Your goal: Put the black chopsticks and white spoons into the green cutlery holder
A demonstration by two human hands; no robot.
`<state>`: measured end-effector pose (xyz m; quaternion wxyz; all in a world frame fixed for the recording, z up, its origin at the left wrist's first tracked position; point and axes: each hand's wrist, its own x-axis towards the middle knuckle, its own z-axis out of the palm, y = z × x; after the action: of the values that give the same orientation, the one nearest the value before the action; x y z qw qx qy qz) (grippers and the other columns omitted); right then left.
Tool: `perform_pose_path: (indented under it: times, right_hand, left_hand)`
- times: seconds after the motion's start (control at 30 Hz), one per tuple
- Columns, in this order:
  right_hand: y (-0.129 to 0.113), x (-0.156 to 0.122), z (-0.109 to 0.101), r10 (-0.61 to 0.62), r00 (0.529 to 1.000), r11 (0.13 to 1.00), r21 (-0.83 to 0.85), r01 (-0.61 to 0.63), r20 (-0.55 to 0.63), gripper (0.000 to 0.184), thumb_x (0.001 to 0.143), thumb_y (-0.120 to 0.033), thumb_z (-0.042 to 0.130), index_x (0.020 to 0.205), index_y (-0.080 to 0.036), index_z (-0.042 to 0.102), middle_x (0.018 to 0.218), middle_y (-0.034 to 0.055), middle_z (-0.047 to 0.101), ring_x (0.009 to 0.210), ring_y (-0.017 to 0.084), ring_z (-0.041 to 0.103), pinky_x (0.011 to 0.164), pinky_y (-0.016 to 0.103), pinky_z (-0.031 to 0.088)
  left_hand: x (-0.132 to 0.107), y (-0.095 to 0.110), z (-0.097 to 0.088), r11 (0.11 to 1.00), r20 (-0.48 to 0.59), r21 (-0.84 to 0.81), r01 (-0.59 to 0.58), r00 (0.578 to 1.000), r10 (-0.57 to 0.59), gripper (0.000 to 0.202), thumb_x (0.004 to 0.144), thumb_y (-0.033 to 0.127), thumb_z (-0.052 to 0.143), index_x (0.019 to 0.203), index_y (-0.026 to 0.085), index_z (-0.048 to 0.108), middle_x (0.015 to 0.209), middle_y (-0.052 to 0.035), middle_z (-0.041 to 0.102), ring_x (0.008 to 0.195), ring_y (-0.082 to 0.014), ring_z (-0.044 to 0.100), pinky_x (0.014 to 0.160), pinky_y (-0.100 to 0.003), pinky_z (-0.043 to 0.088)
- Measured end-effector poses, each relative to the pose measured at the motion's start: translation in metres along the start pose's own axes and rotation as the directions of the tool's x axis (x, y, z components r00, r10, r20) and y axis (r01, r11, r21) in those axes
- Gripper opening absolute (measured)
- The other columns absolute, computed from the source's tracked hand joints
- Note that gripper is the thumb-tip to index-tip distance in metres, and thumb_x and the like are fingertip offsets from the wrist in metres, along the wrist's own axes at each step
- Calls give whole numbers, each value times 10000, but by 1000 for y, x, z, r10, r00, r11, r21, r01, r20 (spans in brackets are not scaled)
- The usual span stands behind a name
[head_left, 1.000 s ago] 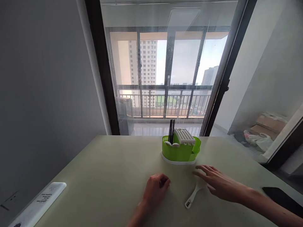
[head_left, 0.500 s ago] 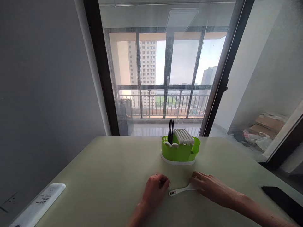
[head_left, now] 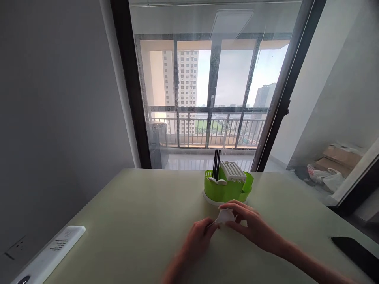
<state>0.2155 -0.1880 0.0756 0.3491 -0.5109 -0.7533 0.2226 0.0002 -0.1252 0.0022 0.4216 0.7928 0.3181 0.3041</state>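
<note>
See rows of dark printing on the long white device [head_left: 55, 252], well to the left of the green holder [head_left: 220, 193] and nearer the camera; cannot read a word of it. Notice red marks on a plastic bag [head_left: 315, 172], on the floor beyond the holder and well to its right; cannot tell whether they form lettering. Find cardboard boxes [head_left: 340, 159] beside the bag.

In the holder's left compartment, see black chopsticks [head_left: 216, 165] standing nearly upright, close together. On its front rim, see two rounded white pieces [head_left: 222, 182]. Over its middle, see a white slotted block [head_left: 233, 170] with small pegs along the front edge. Cannot see to the bottom of the right compartment.

Find the white spoon [head_left: 225, 216] just in front of the holder, above the pale table [head_left: 142, 213]. Pinching its handle in the left hand [head_left: 198, 238], with fingers pressed together and hiding most of it. Holding its bowl between thumb and curved fingers of the right hand [head_left: 256, 228]; cannot tell how firmly.

Well to the right of the holder, nearer the camera, see a flat black object [head_left: 355, 256].
</note>
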Motion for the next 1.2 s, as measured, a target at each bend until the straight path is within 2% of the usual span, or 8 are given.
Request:
perform_pose_path:
  times: [0.17, 0.37, 0.47, 0.57, 0.67, 0.77, 0.93, 1.2]
  right_hand:
    - [-22, 8, -10, 44, 995, 950, 304, -71, 93, 374, 911, -359, 702, 1269, -263, 658, 918, -5, 680, 771, 152, 658, 769, 295, 581]
    - [-36, 16, -22, 34, 977, 926, 362, -110, 211, 391, 857, -410, 769, 1209, -261, 685, 746, -40, 690, 703, 167, 673, 726, 319, 580]
    - [-43, 26, -39, 36, 994, 955, 290, -66, 107, 419, 865, -496, 749, 1210, -267, 681, 735, -33, 692, 681, 172, 672, 707, 334, 594]
    - [-50, 43, -70, 39, 993, 979, 206, -14, -115, 535, 866, -590, 719, 1278, -256, 652, 807, 15, 735, 715, 207, 696, 668, 366, 611]
    - [-55, 69, -99, 8, 932, 992, 120, 38, -363, 629, 866, -636, 700, 1364, -260, 618, 958, 72, 781, 767, 238, 733, 703, 409, 625]
    - [-53, 98, -113, -65, 913, 998, -39, 54, -403, 653, 871, -654, 682, 1389, -261, 620, 953, 73, 794, 790, 265, 757, 753, 445, 622]
    - [-32, 143, -95, -128, 973, 945, -322, 61, -193, 448, 937, -498, 661, 1320, -267, 669, 1018, 67, 793, 785, 222, 754, 726, 347, 584]
    - [-4, 178, -52, -57, 998, 914, -401, 62, 25, 330, 883, -429, 723, 1180, -285, 739, 901, 27, 806, 766, 215, 747, 652, 280, 479]
  left_hand:
    - [1, 7, -7, 953, 86, -300, 36, 996, -11, 585, 952, 687, 494, 859, 148, 700, 651, 42, 412, 611, -106, 342, 578, -258, 278]
    - [-2, 15, -16, 882, 232, -459, 102, 973, 8, 603, 927, 690, 551, 792, 130, 732, 630, 22, 456, 610, -103, 382, 603, -264, 310]
    - [1, 9, -15, 854, 165, -512, 88, 986, -2, 636, 914, 714, 551, 1011, 127, 775, 846, -66, 660, 762, -154, 548, 735, -289, 423]
    - [7, -2, -13, 813, 125, -566, 135, 989, -77, 772, 857, 783, 564, 1244, 134, 720, 1092, -140, 713, 874, -191, 622, 795, -312, 470]
    - [11, -11, -13, 808, 76, -561, 180, 983, -166, 782, 838, 798, 571, 1216, 132, 729, 1096, -142, 715, 868, -182, 633, 773, -297, 474]
    - [13, -15, -13, 793, 57, -575, 198, 978, -203, 764, 822, 799, 593, 1145, 123, 741, 1018, -116, 712, 817, -159, 628, 747, -284, 468]
    - [14, -17, -10, 783, 55, -588, 203, 976, -211, 766, 776, 816, 630, 1072, 117, 742, 947, -91, 704, 755, -139, 618, 704, -273, 454]
    - [13, -13, -8, 835, 56, -515, 195, 979, -194, 759, 768, 834, 608, 1019, 132, 750, 923, -83, 723, 733, -141, 616, 691, -276, 468]
